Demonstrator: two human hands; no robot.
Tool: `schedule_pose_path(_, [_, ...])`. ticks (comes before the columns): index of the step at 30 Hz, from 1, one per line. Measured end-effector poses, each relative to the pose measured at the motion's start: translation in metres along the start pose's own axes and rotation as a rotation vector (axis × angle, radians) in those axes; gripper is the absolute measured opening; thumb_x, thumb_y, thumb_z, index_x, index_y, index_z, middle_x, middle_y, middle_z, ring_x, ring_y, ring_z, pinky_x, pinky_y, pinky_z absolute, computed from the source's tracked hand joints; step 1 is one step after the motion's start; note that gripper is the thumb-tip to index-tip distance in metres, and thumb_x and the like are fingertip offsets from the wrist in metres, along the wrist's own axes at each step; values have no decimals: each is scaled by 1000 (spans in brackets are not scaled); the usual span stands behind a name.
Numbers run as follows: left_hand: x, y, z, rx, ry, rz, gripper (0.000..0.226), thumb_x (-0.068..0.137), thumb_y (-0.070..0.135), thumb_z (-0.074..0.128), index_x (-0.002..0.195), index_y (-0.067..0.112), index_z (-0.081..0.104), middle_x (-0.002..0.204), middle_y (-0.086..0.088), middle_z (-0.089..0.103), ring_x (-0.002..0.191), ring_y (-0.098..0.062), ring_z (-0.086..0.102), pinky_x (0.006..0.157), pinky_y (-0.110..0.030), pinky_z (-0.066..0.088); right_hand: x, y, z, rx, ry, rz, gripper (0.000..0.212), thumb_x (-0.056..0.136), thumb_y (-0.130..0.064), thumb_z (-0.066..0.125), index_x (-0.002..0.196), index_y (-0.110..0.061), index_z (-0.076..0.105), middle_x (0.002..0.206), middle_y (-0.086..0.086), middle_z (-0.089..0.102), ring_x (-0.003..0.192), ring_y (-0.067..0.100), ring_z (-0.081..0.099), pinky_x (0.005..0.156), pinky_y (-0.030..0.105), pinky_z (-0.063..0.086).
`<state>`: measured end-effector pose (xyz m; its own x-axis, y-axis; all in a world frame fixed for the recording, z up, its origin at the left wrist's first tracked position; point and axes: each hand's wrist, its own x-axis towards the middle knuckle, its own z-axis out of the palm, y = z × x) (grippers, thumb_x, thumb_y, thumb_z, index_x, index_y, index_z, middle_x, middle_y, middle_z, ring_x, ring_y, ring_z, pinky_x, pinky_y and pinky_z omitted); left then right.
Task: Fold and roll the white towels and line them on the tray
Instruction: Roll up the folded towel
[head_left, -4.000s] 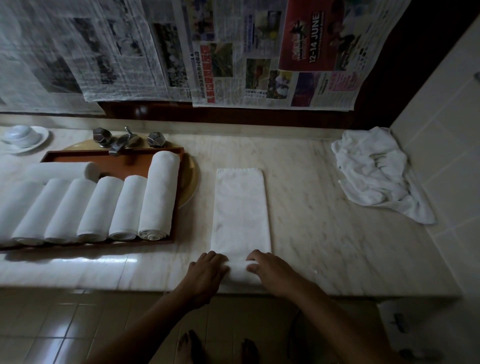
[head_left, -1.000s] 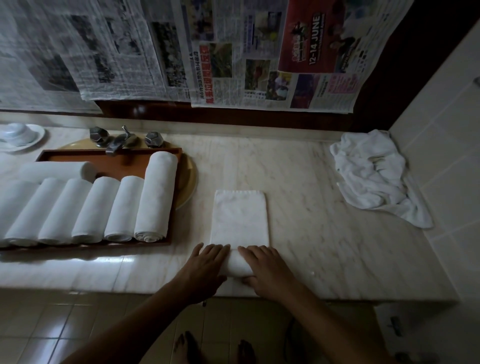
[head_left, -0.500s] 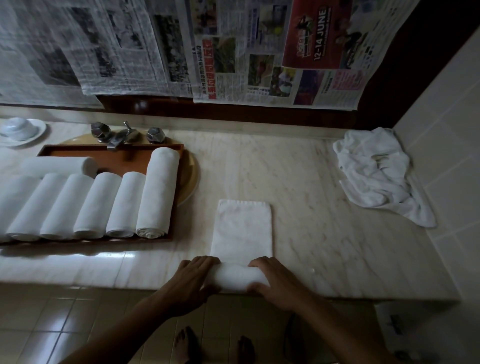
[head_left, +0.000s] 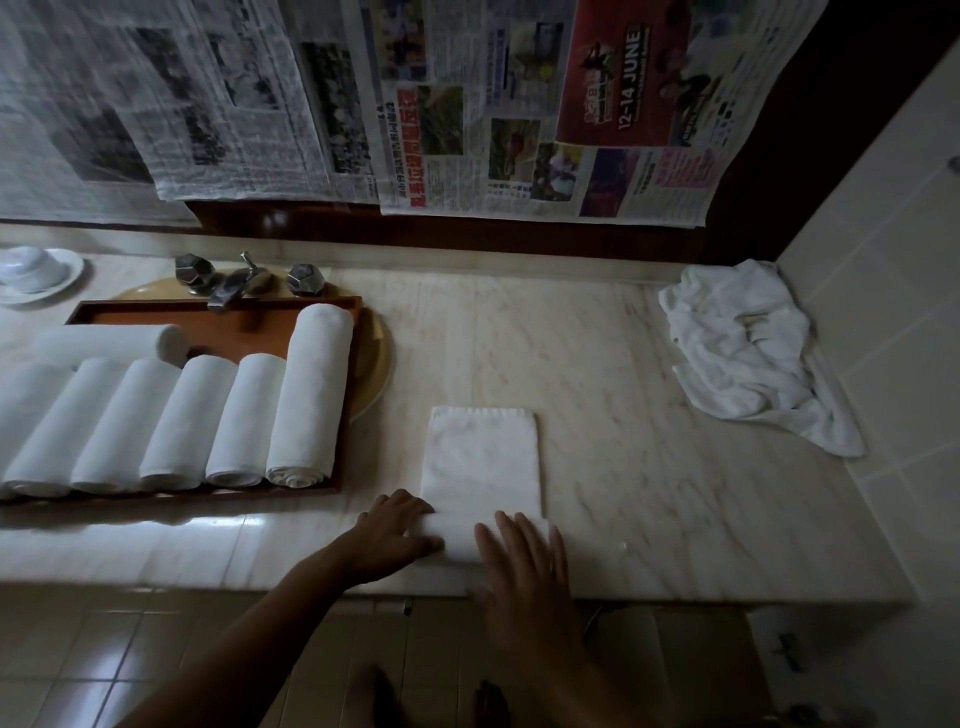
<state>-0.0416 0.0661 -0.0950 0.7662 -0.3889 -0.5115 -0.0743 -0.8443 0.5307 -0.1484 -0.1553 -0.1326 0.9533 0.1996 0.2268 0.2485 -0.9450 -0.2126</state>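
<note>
White towel (head_left: 480, 462) roll under flat right hand (head_left: 524, 566), left hand (head_left: 395, 535) gripping end

Left hand (head_left: 395, 535), right hand (head_left: 524, 566), forearms (head_left: 270, 623) and feet (head_left: 374, 696) are bare.

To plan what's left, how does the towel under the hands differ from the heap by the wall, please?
The folded towel is a flat strip; the heap is crumpled. The folded towel is partly rolled under the left hand and right hand; nothing touches the heap. Both are white.
</note>
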Motion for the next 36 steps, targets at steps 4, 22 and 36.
schedule_pose_path(4, [-8,12,7,126,187,58,94,72,82,33,147,28,45,140,2,45,131,-20,43,109,-42,37,1,5,6,-40,-76,-15,64,93,-33,56,154,-19,45,162,9,37,150,33,34,114,62,25])
schedule_pose_path(22, [16,16,9,460,217,307,80,90,64,56,153,19,34,151,-1,47,135,-19,46,118,-41,33,75,31,-28,-82,-454,-50,75,94,-53,59,154,-19,28,145,6,46,129,29,44,112,47,34])
schedule_pose_path(36, [-23,8,31,-147,171,86,71,77,86,25,124,36,44,120,11,52,112,-11,43,100,-39,30,59,34,-44,128,-645,91,47,105,-55,31,138,-26,44,139,0,53,122,22,47,105,45,36])
